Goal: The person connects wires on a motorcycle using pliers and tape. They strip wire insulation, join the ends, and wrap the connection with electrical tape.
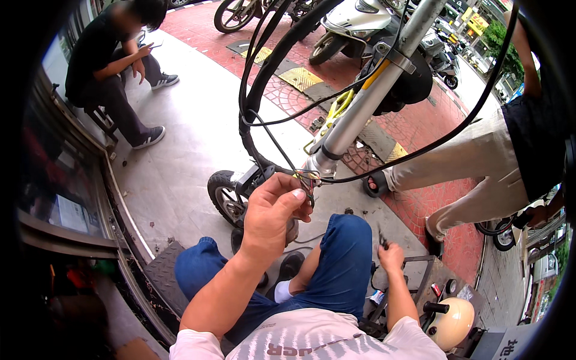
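Note:
My left hand (273, 210) is raised in front of me, thumb and fingers closed in a pinch on thin wires (310, 187) of dark and coloured strands. They come out at the foot of a silver steering tube (375, 99), part of a small electric scooter. Black cables (245, 90) loop down from above to the same spot. Low on the right, my right hand (391, 257) is closed on a slim dark tool (382, 241), whose exact kind is too small to tell. Behind my left hand shows the scooter's small wheel (225, 195).
To the left a person (96, 66) sits by the shopfront; another person in light trousers (474, 162) stands close on the right. A metal frame (420, 273) and a cream helmet (454, 324) are beside my right arm. Parked scooters (357, 27) line the red paving beyond.

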`<state>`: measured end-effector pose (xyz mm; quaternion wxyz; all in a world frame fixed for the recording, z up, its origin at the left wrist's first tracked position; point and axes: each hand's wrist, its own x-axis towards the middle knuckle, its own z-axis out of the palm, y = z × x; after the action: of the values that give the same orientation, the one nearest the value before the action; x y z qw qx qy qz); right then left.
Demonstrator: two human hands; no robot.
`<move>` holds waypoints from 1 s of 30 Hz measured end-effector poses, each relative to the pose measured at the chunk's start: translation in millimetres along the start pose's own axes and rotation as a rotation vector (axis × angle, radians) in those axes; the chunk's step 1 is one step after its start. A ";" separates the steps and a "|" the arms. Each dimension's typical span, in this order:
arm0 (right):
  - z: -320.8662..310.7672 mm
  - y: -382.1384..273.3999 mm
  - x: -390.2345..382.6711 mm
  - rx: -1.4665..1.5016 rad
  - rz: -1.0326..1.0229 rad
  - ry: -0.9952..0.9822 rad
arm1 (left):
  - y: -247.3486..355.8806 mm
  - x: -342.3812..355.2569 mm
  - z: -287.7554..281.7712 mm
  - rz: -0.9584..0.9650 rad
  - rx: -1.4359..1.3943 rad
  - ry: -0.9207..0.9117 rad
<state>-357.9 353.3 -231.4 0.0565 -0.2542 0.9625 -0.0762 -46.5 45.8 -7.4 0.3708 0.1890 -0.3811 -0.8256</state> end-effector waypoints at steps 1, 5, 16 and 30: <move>26.9 11.8 -11.6 -0.060 0.113 -0.173 | -0.6 0.0 -1.6 0.010 0.000 0.008; 113.9 64.5 -70.2 0.034 0.278 -0.528 | -7.0 -1.3 -3.5 0.098 0.022 0.003; 99.0 53.1 -67.3 0.232 0.272 -0.178 | -12.3 -3.1 -7.9 0.012 -0.083 0.039; -214.7 -312.7 -59.5 0.991 -0.873 -0.267 | -10.0 7.2 -10.3 -0.079 0.008 0.137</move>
<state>-187.8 139.6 38.5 0.2491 -0.5714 0.6075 -0.4924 -49.7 39.7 -21.8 0.3625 0.2615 -0.3502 -0.8232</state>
